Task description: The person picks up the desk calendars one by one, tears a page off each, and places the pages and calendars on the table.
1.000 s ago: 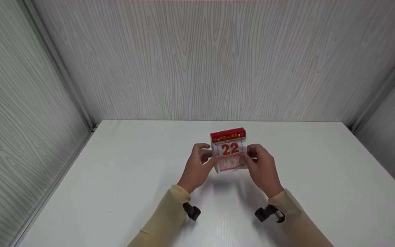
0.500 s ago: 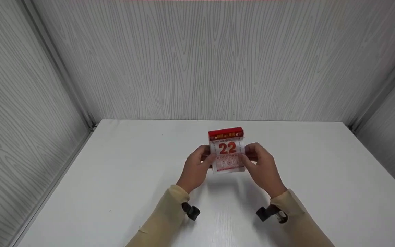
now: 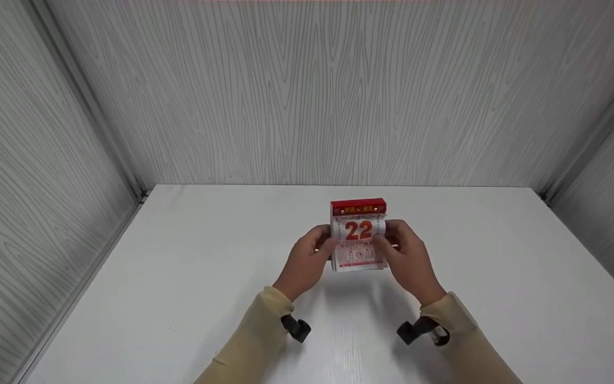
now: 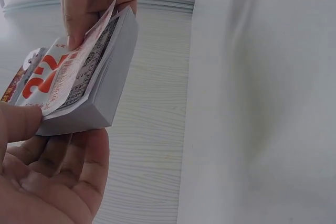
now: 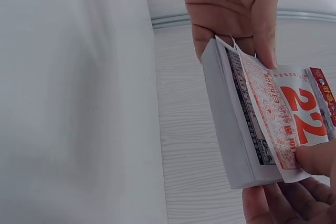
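Note:
Between the two hands, a small tear-off calendar (image 3: 358, 230) is held up above the table, its red header at the far end and a red 22 on the front page. The left hand (image 3: 306, 261) grips its left edge, thumb on the front page and fingers behind. On the opposite edge the right hand (image 3: 408, 260) holds it the same way, thumb on the page. In the right wrist view, the top page (image 5: 273, 114) bows away from the thick block of sheets (image 5: 223, 108), and a page with black print shows beneath.
A white table (image 3: 179, 256) lies under the hands. Grey wood-grain panels stand at the back (image 3: 307, 96) and on both sides. A black wrist camera (image 3: 297, 328) is strapped at the left sleeve, another (image 3: 413, 329) at the right.
The calendar moved slightly left, then back right, and now stands straighter. The left fingers, spread a second ago, have closed in behind its edge. The right hand has barely moved.

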The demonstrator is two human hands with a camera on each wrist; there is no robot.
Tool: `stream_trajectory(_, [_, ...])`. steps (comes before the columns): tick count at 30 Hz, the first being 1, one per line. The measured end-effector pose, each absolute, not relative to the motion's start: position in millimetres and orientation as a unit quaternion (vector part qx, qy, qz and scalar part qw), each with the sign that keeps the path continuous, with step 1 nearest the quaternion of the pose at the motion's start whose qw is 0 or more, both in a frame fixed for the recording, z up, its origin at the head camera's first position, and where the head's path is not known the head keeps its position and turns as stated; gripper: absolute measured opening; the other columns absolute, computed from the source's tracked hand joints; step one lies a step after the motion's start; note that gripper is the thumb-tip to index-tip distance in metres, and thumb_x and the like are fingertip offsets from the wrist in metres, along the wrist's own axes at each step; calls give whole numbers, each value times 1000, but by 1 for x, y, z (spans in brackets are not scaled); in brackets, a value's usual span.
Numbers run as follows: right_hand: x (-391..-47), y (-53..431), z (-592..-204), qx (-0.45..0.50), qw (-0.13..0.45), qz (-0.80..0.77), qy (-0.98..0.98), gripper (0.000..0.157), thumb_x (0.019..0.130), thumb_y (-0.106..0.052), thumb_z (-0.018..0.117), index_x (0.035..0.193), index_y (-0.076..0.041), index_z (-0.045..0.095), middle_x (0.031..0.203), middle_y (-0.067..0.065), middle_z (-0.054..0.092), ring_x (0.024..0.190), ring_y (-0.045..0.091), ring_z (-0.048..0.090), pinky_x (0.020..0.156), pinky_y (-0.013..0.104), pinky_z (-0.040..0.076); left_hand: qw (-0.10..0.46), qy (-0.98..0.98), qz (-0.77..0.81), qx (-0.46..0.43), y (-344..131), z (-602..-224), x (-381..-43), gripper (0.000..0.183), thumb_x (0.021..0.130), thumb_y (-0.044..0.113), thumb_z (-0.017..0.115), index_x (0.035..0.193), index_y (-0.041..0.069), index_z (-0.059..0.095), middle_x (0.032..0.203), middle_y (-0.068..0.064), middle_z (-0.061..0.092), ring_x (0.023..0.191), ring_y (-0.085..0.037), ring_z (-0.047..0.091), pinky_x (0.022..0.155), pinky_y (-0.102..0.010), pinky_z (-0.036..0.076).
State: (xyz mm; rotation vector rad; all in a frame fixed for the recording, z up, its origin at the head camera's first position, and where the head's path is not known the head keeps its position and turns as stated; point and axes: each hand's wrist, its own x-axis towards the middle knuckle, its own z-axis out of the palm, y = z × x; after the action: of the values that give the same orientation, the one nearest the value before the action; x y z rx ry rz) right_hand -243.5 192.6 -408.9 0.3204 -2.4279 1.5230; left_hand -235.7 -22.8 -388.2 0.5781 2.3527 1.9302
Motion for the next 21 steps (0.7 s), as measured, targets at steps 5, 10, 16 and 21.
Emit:
stream_trajectory(5, [-243, 193, -408, 106, 118, 530, -833, 40, 92, -33, 60, 123, -9, 53, 112, 8, 61, 97, 21, 58, 79, 26, 49, 46, 740, 646, 181, -22, -406, -249, 35, 102, 22, 44, 133, 8, 47, 118, -6, 58, 107, -21, 58, 90, -38, 50])
stream_trajectory(10, [-242, 193, -407, 86, 97, 527, -840, 38, 92, -34, 61, 122, -12, 53, 110, 4, 60, 96, 20, 56, 82, 30, 49, 48, 734, 656, 171, -19, -416, -253, 38, 98, 39, 49, 130, 17, 49, 114, -1, 57, 101, -16, 59, 85, -34, 52])
stream_trajectory(16, [-243, 193, -408, 89, 100, 523, -842, 39, 92, -35, 61, 122, -12, 54, 109, 4, 61, 94, 19, 56, 80, 30, 49, 68, 712, 675, 180, -20, -418, -255, 39, 97, 41, 49, 130, 20, 47, 114, 0, 62, 101, -17, 63, 83, -35, 53])
stream_trajectory(21, [-243, 191, -407, 104, 117, 512, -844, 39, 93, -35, 61, 123, -12, 55, 109, 3, 62, 93, 18, 58, 78, 28, 51, 94, 679, 712, 154, -23, -418, -256, 39, 97, 38, 51, 132, 23, 46, 114, -1, 65, 100, -21, 64, 88, -47, 49])
